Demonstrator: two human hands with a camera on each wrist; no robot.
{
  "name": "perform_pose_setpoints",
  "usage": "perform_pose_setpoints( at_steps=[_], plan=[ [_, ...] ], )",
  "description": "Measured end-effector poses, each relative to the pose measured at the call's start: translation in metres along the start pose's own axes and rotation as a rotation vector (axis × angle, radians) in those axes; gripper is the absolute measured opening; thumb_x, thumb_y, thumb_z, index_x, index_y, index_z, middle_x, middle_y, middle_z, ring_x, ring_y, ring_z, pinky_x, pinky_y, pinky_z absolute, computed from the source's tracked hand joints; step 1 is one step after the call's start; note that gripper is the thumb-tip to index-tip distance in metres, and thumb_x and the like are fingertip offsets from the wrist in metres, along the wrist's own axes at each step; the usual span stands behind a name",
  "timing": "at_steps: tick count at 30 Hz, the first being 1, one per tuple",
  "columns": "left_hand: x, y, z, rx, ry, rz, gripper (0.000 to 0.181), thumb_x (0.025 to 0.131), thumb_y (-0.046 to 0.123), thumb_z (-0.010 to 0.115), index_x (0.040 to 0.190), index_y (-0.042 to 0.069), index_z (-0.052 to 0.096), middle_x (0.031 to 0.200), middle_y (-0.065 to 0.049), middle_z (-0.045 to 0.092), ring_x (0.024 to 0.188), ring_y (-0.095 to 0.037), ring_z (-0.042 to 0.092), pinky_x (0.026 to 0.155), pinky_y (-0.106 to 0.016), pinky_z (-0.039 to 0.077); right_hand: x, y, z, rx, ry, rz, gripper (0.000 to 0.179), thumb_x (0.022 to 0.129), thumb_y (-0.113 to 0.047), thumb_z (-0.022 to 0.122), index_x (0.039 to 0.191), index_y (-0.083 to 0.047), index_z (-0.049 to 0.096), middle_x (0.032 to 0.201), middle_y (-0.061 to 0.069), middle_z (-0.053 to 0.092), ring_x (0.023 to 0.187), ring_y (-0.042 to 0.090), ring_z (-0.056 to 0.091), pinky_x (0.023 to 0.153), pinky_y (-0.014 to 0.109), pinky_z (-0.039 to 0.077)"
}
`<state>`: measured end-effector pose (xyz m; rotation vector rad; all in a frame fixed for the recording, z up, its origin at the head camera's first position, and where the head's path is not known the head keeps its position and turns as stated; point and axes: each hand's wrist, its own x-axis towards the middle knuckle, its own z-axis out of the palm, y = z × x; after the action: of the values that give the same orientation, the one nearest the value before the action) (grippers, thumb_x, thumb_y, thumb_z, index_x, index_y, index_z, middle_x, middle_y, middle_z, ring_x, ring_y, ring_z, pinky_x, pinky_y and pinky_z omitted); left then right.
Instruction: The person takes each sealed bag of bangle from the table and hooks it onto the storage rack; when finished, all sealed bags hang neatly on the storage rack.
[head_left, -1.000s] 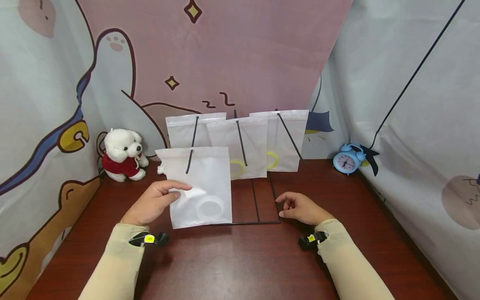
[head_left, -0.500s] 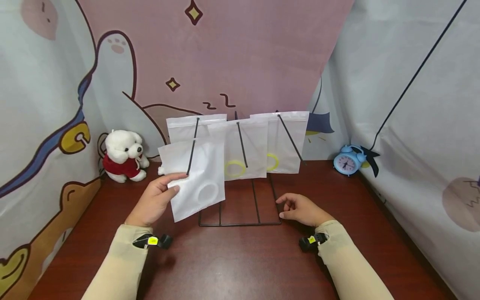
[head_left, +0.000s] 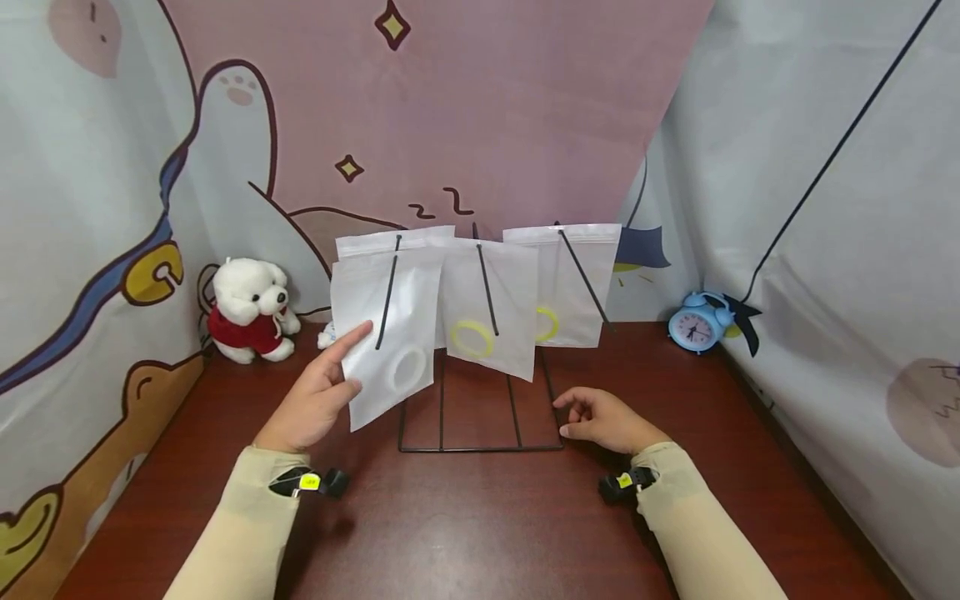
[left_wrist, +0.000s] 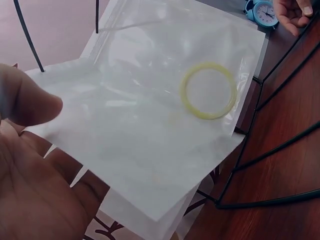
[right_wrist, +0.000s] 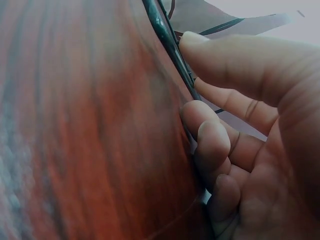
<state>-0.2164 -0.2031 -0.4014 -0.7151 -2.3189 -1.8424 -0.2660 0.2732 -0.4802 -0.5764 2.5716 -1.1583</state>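
Note:
A white zip bag with a pale ring inside hangs tilted on the left front hook of a black wire display rack. My left hand touches its left edge, index finger extended along it. In the left wrist view the thumb stands over the bag's edge, while other fingertips are hidden behind it. My right hand holds the rack's right side bar low down between thumb and index finger; in the right wrist view those fingers are at the dark bar.
Behind hang a bag at left, and two bags with yellow rings, one middle and one right. A plush dog sits left on the brown table; a blue alarm clock stands right.
The front bag has moved up and back along its hook, and its lower end now swings aside. The middle bag's bottom has shifted too. My left fingers have loosened; the right hand stays put.

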Motion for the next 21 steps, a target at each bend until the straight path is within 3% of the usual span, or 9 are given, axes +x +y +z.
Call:
perform_pose_setpoints(
  at_steps=[2, 4, 5, 7, 9, 12, 14, 16, 21],
  plan=[
    [0.001, 0.0, 0.001, -0.036, -0.016, 0.01, 0.081, 0.092, -0.018, 0.046, 0.166, 0.012, 0.033, 0.133, -0.008, 0.061, 0.102, -0.005, 0.061, 0.087, -0.011, 0.05, -0.001, 0.001, 0.0, -0.001, 0.006, 0.007, 0.037, 0.09, -0.018, 0.084, 0.123, -0.01, 0.069, 0.088, 0.005, 0.061, 0.071, 0.017, 0.057, 0.062, 0.026, 0.048],
    [0.003, 0.0, 0.003, -0.083, -0.043, 0.015, 0.083, 0.092, -0.019, 0.044, 0.167, 0.012, 0.029, 0.166, -0.01, 0.035, 0.134, -0.009, 0.05, 0.104, -0.015, 0.047, -0.001, 0.001, 0.0, 0.005, 0.008, 0.01, 0.037, 0.09, -0.018, 0.084, 0.123, -0.01, 0.069, 0.088, 0.004, 0.061, 0.072, 0.016, 0.058, 0.063, 0.026, 0.049],
    [0.003, -0.001, 0.004, -0.085, -0.045, 0.02, 0.083, 0.092, -0.02, 0.044, 0.168, 0.011, 0.029, 0.17, -0.012, 0.03, 0.14, -0.007, 0.044, 0.107, -0.014, 0.044, -0.002, 0.002, 0.0, 0.007, 0.008, 0.011, 0.037, 0.09, -0.019, 0.084, 0.123, -0.01, 0.069, 0.088, 0.004, 0.062, 0.072, 0.016, 0.058, 0.063, 0.026, 0.049],
    [0.003, -0.002, 0.005, -0.077, -0.043, 0.02, 0.083, 0.092, -0.019, 0.044, 0.168, 0.011, 0.029, 0.173, -0.013, 0.025, 0.146, -0.001, 0.034, 0.11, -0.012, 0.039, -0.002, 0.003, 0.0, 0.006, 0.011, 0.011, 0.037, 0.09, -0.019, 0.084, 0.123, -0.01, 0.069, 0.088, 0.004, 0.062, 0.071, 0.015, 0.058, 0.063, 0.025, 0.049],
    [0.003, -0.003, 0.005, -0.045, -0.028, 0.022, 0.083, 0.092, -0.019, 0.046, 0.167, 0.011, 0.03, 0.174, -0.012, 0.023, 0.128, 0.008, 0.043, 0.103, -0.008, 0.039, -0.002, 0.005, 0.0, 0.004, 0.008, 0.006, 0.036, 0.091, -0.019, 0.083, 0.123, -0.011, 0.069, 0.087, 0.004, 0.062, 0.071, 0.016, 0.058, 0.063, 0.026, 0.049],
    [0.003, -0.004, 0.004, -0.022, -0.018, 0.017, 0.082, 0.092, -0.018, 0.047, 0.167, 0.011, 0.031, 0.174, -0.01, 0.023, 0.128, 0.011, 0.039, 0.104, -0.008, 0.035, -0.003, 0.006, 0.001, -0.003, 0.011, 0.019, 0.036, 0.091, -0.019, 0.083, 0.122, -0.012, 0.069, 0.087, 0.003, 0.062, 0.071, 0.016, 0.058, 0.062, 0.026, 0.049],
    [0.004, -0.005, 0.002, -0.02, -0.014, 0.021, 0.083, 0.091, -0.019, 0.048, 0.166, 0.011, 0.032, 0.174, -0.01, 0.023, 0.135, 0.006, 0.038, 0.106, -0.008, 0.033, -0.003, 0.007, 0.001, -0.007, 0.007, 0.021, 0.036, 0.091, -0.019, 0.083, 0.123, -0.013, 0.069, 0.086, 0.003, 0.062, 0.071, 0.016, 0.058, 0.062, 0.026, 0.049],
    [0.004, -0.007, 0.001, -0.028, -0.019, 0.021, 0.083, 0.091, -0.019, 0.047, 0.167, 0.011, 0.032, 0.175, -0.009, 0.022, 0.157, -0.004, 0.014, 0.116, -0.007, 0.024, -0.003, 0.007, 0.001, -0.007, 0.007, 0.029, 0.036, 0.09, -0.019, 0.084, 0.122, -0.014, 0.069, 0.086, 0.003, 0.062, 0.071, 0.017, 0.058, 0.062, 0.026, 0.049],
    [0.002, -0.014, -0.004, -0.014, 0.002, 0.002, 0.082, 0.091, -0.02, 0.045, 0.166, 0.01, 0.034, 0.175, -0.01, 0.024, 0.162, -0.026, 0.011, 0.117, -0.009, 0.027, -0.003, 0.007, 0.002, -0.003, 0.009, 0.027, 0.036, 0.091, -0.021, 0.084, 0.123, -0.013, 0.069, 0.087, 0.003, 0.062, 0.071, 0.017, 0.058, 0.062, 0.026, 0.05]
  ],
)
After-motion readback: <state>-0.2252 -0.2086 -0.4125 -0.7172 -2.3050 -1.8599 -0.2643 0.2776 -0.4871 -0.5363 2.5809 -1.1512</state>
